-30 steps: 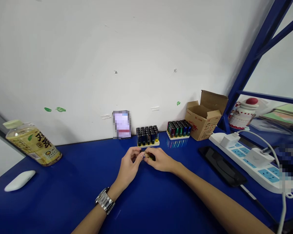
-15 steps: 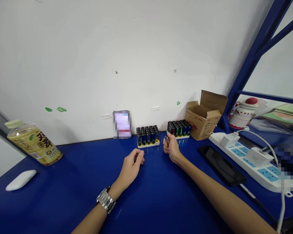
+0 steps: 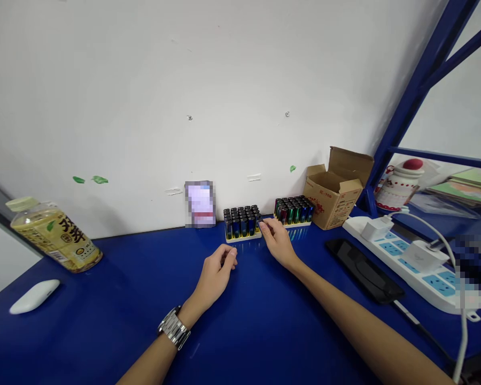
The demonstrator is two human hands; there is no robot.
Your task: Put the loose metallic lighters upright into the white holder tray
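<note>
My left hand (image 3: 217, 270), with a metal watch (image 3: 173, 327) on the wrist, rests curled on the blue table (image 3: 104, 299); whatever its fingers enclose is hidden. My right hand (image 3: 277, 239) reaches forward, its fingertips pinched on a dark battery (image 3: 260, 221) at the right edge of a cream tray of upright black batteries (image 3: 241, 222). A second tray of green and dark batteries (image 3: 294, 212) stands just right of that hand, against the wall.
An open cardboard box (image 3: 336, 190) sits right of the trays. A black phone (image 3: 363, 271) and a white power strip (image 3: 409, 262) with plugs lie at the right. A tea bottle (image 3: 54, 235) and a white mouse (image 3: 34, 295) are at the left.
My hands separated. The right hand went to the right tray with a battery, then came back left to the black tray's right edge. The left hand stayed curled on the table.
</note>
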